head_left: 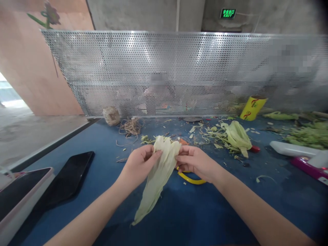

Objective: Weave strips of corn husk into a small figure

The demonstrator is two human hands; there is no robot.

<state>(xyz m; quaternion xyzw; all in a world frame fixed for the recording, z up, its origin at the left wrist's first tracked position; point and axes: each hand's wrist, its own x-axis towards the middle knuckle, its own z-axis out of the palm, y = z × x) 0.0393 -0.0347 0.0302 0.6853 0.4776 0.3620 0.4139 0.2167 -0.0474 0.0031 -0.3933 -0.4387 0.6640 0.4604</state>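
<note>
A pale green corn husk point(161, 174) hangs between my hands, its wide ruffled end up and its pointed tip down toward the lower left. My left hand point(142, 164) pinches the husk's left edge between thumb and fingers. At its upper right edge, my right hand point(196, 162) grips it with bent fingers. Below my right hand lies a yellow curved handle point(193, 180), partly hidden by the hand; what it belongs to I cannot make out. Plant scraps point(147, 139) lie just behind the husk.
On the left are a black phone point(68, 177) and a pale-cased device point(24, 191). Twine point(130, 126), a twine ball point(111, 115), a husk bundle point(237, 136) and a yellow roll point(253, 108) lie toward a perforated metal screen point(179, 68). A white-and-purple tool point(304, 157) is at right.
</note>
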